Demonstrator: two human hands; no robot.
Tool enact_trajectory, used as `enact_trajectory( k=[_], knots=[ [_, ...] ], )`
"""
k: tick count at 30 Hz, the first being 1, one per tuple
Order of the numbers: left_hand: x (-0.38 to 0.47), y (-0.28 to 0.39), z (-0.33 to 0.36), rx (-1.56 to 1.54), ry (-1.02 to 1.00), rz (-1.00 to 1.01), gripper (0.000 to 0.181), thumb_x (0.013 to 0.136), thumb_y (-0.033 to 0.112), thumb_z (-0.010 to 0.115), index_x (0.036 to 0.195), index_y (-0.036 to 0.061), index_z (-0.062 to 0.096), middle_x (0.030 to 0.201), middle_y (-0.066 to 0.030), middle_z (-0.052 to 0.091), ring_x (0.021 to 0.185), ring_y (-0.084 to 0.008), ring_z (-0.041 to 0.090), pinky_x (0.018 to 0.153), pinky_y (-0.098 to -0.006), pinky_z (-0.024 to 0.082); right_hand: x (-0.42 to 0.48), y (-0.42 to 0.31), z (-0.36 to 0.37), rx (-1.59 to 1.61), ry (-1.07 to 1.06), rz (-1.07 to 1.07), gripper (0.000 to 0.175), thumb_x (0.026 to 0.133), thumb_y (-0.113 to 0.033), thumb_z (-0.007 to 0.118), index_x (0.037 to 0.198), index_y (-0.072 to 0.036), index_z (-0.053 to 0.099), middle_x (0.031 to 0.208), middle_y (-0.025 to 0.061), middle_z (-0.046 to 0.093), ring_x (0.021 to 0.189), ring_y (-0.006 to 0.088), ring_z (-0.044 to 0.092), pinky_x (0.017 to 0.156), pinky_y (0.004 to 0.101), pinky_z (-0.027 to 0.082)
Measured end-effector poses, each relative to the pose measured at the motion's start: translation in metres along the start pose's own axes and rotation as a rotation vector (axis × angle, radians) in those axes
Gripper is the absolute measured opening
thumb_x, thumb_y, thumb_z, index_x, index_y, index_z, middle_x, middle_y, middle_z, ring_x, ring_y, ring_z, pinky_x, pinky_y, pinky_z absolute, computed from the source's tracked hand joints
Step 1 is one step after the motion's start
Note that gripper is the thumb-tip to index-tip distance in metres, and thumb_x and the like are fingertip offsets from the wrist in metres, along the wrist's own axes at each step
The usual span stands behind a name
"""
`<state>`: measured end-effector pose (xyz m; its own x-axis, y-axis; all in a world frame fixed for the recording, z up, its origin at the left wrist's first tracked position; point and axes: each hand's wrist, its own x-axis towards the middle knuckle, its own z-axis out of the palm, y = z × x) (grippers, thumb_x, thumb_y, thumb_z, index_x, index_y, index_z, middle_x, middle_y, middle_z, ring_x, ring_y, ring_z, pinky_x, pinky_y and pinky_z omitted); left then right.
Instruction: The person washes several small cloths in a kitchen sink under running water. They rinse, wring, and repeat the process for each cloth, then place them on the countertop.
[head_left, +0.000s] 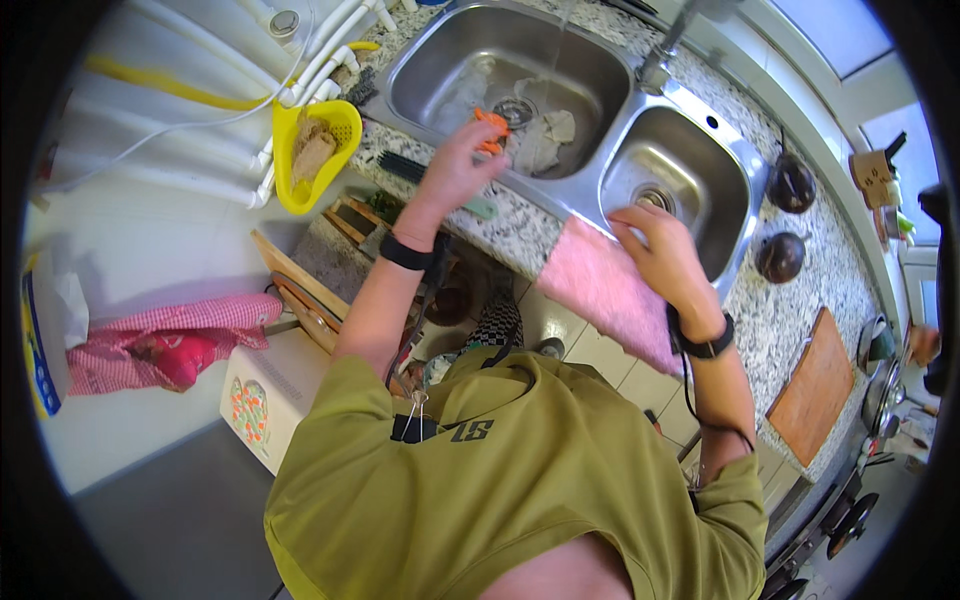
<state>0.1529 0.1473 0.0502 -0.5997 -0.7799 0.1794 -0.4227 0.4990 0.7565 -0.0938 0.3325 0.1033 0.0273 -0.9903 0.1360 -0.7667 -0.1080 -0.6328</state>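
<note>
My left hand (466, 165) holds a small crumpled orange thing (491, 129), perhaps a cloth or net, over the near left part of the larger steel sink basin (600, 97). In that basin a pale wet cloth (547, 142) lies beside the drain (514, 112), and a thin stream of water (559, 41) falls from above. My right hand (656, 251) is over the near rim of the smaller basin (675, 161), its fingers bent and nothing visible in them. A pink towel (600, 289) hangs over the counter edge below that hand.
A yellow strainer basket (349, 127) with a brownish scrubber hangs at left by white pipes. A dark brush with a green handle (480, 208) lies on the near counter edge. To the right are two dark round vegetables (781, 257) and a wooden cutting board (814, 386). The faucet (656, 71) stands behind the basins.
</note>
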Motion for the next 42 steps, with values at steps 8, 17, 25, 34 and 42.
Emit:
enact_trajectory(
  k=[8,17,25,34,42],
  knots=[
    [0.087,-0.064,-0.067,-0.595,0.155,-0.379,0.037,0.087,0.015,0.061,0.120,-0.0001,0.053,0.116,-0.0074,0.056,0.108,-0.0141,0.050,0.096,-0.0260,0.036,0.262,0.046,0.212,-0.308,-0.362,0.153,0.027,0.083,-0.019,0.053,0.108,-0.016,0.064,0.098,0.0148,0.065,0.094,0.0317,0.062,0.081,0.0409,0.049],
    [0.133,-0.113,0.004,-1.155,0.042,-0.976,0.048,0.088,0.037,0.057,0.116,-0.0007,0.053,0.109,-0.0136,0.060,0.101,-0.0235,0.057,0.090,-0.0348,0.044,0.272,0.072,0.174,0.544,-0.450,0.446,0.023,0.077,-0.010,0.056,0.098,-0.004,0.061,0.096,0.0092,0.060,0.091,0.0201,0.058,0.076,0.0335,0.048],
    [0.174,-0.078,0.069,-1.450,-0.213,-1.107,0.050,0.085,0.048,0.055,0.114,0.0086,0.051,0.104,-0.0135,0.059,0.086,-0.0263,0.062,0.075,-0.0419,0.052,0.237,0.054,0.136,1.341,0.514,0.485,0.029,0.075,0.000,0.055,0.104,-0.004,0.055,0.096,0.0060,0.055,0.087,0.0163,0.056,0.075,0.0256,0.046],
    [0.178,-0.079,0.082,-1.589,-0.398,-0.737,0.030,0.087,0.035,0.057,0.096,0.0064,0.057,0.091,-0.0087,0.062,0.084,-0.0205,0.060,0.074,-0.0338,0.050,0.222,0.034,0.132,0.342,0.593,0.287,0.018,0.079,-0.015,0.066,0.094,-0.006,0.062,0.095,0.0146,0.054,0.093,0.0307,0.054,0.080,0.0355,0.043],
    [0.169,-0.065,0.100,-1.570,-0.122,-0.782,0.016,0.092,0.022,0.051,0.093,0.0068,0.057,0.089,-0.0076,0.063,0.080,-0.0190,0.062,0.069,-0.0339,0.053,0.255,0.072,0.127,0.227,0.445,0.572,0.034,0.086,-0.037,0.056,0.081,-0.004,0.063,0.081,0.0226,0.062,0.080,0.0413,0.059,0.071,0.0456,0.045]
  ],
)
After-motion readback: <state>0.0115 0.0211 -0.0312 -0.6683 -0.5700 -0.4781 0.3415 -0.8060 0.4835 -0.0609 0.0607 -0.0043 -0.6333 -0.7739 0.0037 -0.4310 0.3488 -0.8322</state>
